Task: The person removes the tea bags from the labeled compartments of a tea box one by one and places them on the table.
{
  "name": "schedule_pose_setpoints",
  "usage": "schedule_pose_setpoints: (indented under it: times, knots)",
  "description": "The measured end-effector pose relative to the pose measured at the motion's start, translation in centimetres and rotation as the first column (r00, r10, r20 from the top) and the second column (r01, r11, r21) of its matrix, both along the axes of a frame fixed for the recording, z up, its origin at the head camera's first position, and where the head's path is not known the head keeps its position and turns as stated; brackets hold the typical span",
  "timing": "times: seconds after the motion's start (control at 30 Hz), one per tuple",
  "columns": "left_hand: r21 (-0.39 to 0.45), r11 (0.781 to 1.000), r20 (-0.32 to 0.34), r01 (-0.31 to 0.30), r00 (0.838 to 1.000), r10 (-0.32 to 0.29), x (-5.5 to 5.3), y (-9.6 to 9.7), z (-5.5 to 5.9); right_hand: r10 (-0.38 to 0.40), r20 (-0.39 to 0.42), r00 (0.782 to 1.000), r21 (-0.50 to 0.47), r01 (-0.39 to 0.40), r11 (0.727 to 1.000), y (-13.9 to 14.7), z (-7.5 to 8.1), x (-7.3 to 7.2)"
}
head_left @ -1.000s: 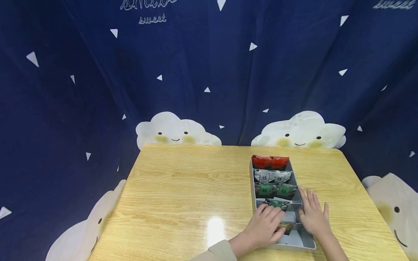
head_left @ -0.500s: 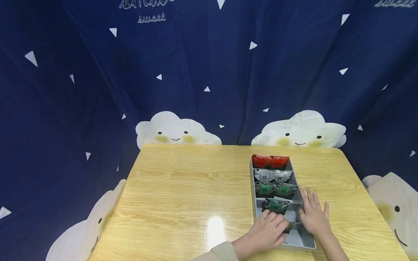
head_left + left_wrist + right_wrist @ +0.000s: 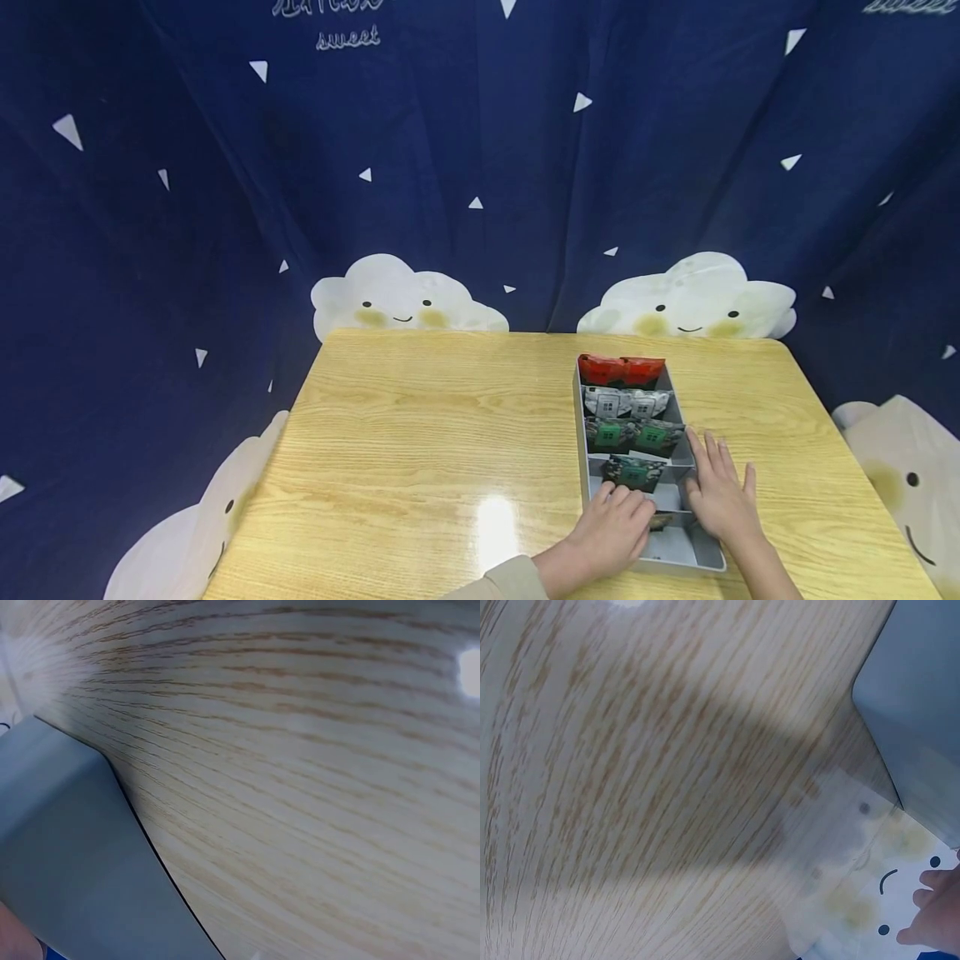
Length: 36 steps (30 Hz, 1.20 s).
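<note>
A grey divided box (image 3: 581,417) stands on the right side of the table. Dark green packets (image 3: 633,473) lean in its fourth compartment from the back. My left hand (image 3: 611,529) reaches over the near left part of the box with bent fingers. Under it a brown packet (image 3: 660,522) is partly hidden, and whether the fingers pinch it cannot be made out. My right hand (image 3: 722,496) rests along the box's right wall, its fingers fairly straight and spread. Each wrist view catches the box's outer side and a bit of the hand.
Red packets (image 3: 622,371), silver-white packets (image 3: 626,404) and green-labelled packets (image 3: 633,435) fill the rear compartments in pairs. The wooden table (image 3: 420,433) extends to the left. A navy curtain (image 3: 450,167) with cloud prints hangs behind.
My left hand has drawn back toward the near compartment, uncovering the dark green packet and covering more of the brown one. The right hand and the box have stayed in place.
</note>
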<state>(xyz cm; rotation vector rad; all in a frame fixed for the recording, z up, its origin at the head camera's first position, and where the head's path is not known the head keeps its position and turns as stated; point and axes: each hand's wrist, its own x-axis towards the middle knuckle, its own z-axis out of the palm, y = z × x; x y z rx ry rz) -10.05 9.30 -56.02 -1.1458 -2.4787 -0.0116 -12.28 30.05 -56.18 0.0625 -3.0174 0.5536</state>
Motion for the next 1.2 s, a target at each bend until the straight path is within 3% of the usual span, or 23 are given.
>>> schedule_pose_setpoints:
  times: [0.3,0.43,0.57,0.7,0.87,0.97,1.07,1.2]
  knots:
    - [0.003,1.000,-0.018,0.009,1.000,-0.009,0.1,0.0,-0.2,-0.008,0.004,1.000,0.005,0.008,1.000,0.1,-0.2,0.1]
    - [0.037,0.999,0.005,0.015,1.000,-0.016,0.2,-0.3,0.2,-0.011,0.010,1.000,0.004,0.011,1.000,0.1,-0.2,0.1]
    - [0.089,0.996,0.060,-0.021,0.998,0.015,0.1,-0.6,1.2,-0.012,0.014,1.000,0.002,0.012,1.000,0.0,-0.2,0.1]
    - [0.168,0.982,0.118,-0.089,0.991,0.070,-0.7,-1.2,3.3,-0.008,0.013,1.000,-0.004,0.008,1.000,-0.1,-0.1,0.1]
    - [0.286,0.944,0.165,-0.165,0.979,0.122,-2.7,-2.8,6.4,-0.008,0.009,1.000,-0.011,0.008,1.000,-0.1,0.0,0.1]
    - [0.352,0.911,0.150,-0.215,0.974,0.172,-4.4,-4.1,7.3,-0.007,0.008,1.000,-0.017,0.007,1.000,-0.1,0.0,0.1]
    - [0.393,0.877,0.161,-0.277,0.959,0.231,-6.6,-5.4,6.9,-0.007,0.009,1.000,-0.022,0.007,1.000,-0.1,0.0,0.1]
    - [0.369,0.851,0.226,-0.374,0.924,0.309,-9.6,-6.9,5.3,-0.004,0.012,1.000,-0.025,0.004,1.000,-0.1,0.0,0.0]
